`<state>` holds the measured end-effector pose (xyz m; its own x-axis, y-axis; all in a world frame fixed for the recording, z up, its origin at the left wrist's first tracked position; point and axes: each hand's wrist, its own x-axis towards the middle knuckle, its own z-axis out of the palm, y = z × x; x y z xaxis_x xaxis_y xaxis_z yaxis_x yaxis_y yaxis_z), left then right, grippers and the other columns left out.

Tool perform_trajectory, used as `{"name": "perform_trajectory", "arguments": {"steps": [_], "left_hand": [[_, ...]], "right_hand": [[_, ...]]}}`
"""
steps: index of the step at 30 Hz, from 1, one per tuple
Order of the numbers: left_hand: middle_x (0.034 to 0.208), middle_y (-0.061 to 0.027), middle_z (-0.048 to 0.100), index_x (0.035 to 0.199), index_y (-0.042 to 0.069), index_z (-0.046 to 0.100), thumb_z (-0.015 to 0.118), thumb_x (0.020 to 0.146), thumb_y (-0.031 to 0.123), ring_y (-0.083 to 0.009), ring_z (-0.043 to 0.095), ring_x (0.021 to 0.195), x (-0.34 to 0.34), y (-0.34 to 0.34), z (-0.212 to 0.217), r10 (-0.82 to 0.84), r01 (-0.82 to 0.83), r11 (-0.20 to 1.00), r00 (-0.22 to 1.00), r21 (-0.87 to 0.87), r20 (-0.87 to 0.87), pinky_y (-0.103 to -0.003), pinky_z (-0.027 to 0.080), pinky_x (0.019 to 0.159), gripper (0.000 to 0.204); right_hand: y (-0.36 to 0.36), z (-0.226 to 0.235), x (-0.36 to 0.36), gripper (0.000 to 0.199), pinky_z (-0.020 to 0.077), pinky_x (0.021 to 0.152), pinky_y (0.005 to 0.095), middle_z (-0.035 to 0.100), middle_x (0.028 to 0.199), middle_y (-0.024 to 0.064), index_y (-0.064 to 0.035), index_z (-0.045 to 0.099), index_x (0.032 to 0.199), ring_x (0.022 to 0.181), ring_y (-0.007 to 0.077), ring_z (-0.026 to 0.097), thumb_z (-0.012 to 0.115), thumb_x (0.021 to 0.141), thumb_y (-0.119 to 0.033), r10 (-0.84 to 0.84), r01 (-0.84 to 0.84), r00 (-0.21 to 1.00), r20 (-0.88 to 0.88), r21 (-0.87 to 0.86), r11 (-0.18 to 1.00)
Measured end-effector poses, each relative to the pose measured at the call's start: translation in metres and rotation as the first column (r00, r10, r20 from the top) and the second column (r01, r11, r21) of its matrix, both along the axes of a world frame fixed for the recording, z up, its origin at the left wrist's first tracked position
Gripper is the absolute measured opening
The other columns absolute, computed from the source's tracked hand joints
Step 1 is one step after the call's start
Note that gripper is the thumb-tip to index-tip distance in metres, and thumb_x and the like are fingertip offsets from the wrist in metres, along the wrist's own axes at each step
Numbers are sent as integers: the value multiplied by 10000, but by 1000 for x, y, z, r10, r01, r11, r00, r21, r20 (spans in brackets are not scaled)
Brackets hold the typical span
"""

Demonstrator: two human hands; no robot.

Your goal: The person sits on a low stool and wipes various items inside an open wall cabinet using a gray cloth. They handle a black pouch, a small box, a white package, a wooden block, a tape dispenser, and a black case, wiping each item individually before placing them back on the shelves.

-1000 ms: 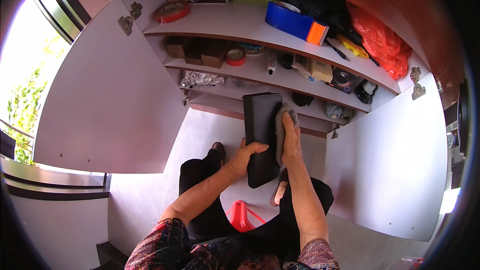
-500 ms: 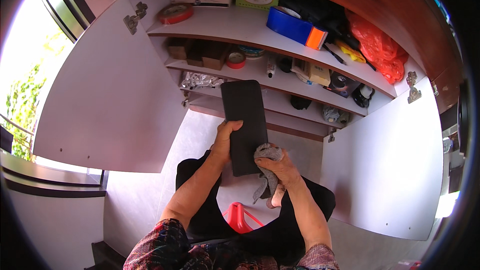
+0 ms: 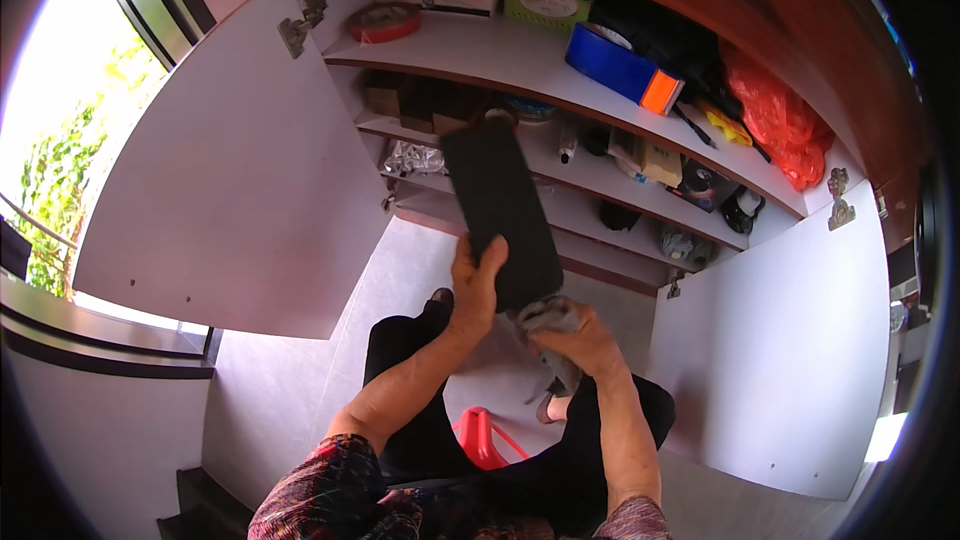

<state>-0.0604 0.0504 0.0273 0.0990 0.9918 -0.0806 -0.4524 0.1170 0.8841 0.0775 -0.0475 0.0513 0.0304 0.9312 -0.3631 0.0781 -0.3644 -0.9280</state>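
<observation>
A long, flat black box-like object with rounded corners is tilted in front of the open cabinet. My left hand grips it near its lower left edge, thumb lying across its face. In my right hand is a bunched grey cloth, which is at the object's lower end. Part of the cloth hangs down below my fingers. What exactly the black object is, I cannot tell.
White doors stand open at left and right. Shelves hold a blue tape dispenser, red tape roll, boxes and a red plastic bag. A red stool shows between my legs.
The black object has tilted further to the left and risen slightly. My right hand and the cloth have shifted right, to its lower end. The whole view has shifted a little.
</observation>
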Motion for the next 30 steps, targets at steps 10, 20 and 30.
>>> {"name": "perform_trajectory", "arguments": {"steps": [10, 20, 30], "left_hand": [[944, -43, 539, 1065, 0, 462, 617, 852, 175, -99, 490, 829, 3, -31, -12, -315, 329, 943, 927, 40, -203, -233, 420, 737, 316], [954, -42, 540, 1075, 10, 452, 605, 863, 187, -80, 496, 853, -2, -25, -7, -222, 222, 975, 968, -19, -117, -222, 428, 741, 316], [945, -55, 580, 1046, 4, 499, 626, 843, 186, -105, 546, 858, -7, -22, -5, -228, 227, 952, 974, -206, 20, -240, 456, 752, 301]], "right_hand": [[15, 5, 20, 445, 429, 843, 412, 534, 1118, 134, -71, 576, 1111, 969, 309, 527, 708, 688, -114, -598, 147, 674, 433, 715, 684], [9, -23, -10, 272, 489, 683, 323, 614, 880, 107, -30, 598, 1032, 716, 243, 607, 656, 798, -157, -431, 279, 856, 285, 448, 849], [-6, -4, -8, 166, 475, 529, 257, 604, 732, 28, -16, 628, 877, 604, 127, 590, 696, 747, -92, -300, 261, 831, -468, -147, 954]]}}
